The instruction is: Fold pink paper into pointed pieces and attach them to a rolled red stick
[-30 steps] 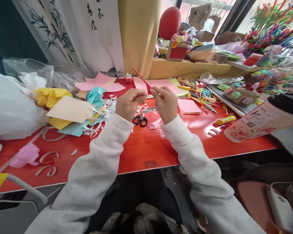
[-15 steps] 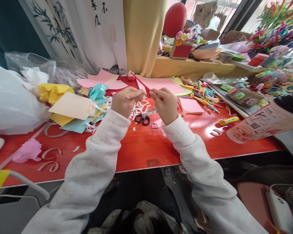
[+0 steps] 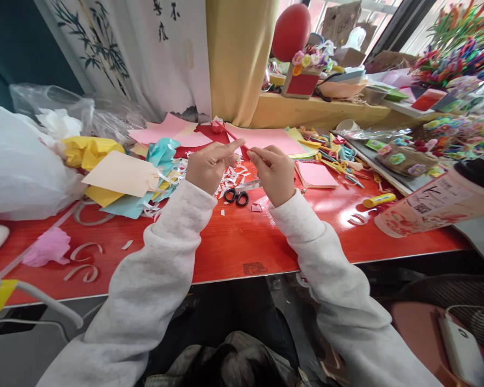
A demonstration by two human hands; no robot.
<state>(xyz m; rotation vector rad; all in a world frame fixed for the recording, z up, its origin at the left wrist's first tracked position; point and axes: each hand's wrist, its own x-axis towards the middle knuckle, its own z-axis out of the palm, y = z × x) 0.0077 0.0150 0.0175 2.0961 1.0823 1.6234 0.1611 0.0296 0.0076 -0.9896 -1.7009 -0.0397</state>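
My right hand [image 3: 275,174] is closed, thumb and index finger pinching the near end of a thin red stick [image 3: 230,134]. The stick slants away to the upper left, reaching a small crumpled pink paper flower [image 3: 216,125] at its far end. My left hand [image 3: 210,165] stretches its index finger across toward the stick, by the right fingertips. Its other fingers are curled in; whether they hold anything is hidden. Below and between the hands lie black-handled scissors [image 3: 236,197] among white paper scraps [image 3: 233,174]. A folded bit of pink paper [image 3: 260,204] lies near my right wrist.
On the red table [image 3: 234,252] are pink sheets [image 3: 266,138], a pink paper stack [image 3: 317,175], and a cream card [image 3: 121,173] over coloured paper. A yellow glue stick [image 3: 379,200] and a tilted cup [image 3: 435,199] are right. A white plastic bag [image 3: 24,161] bulges left.
My left index finger has straightened out toward the right from a pinch with the thumb. My right hand keeps its pinch on the stick. The view has shifted slightly.
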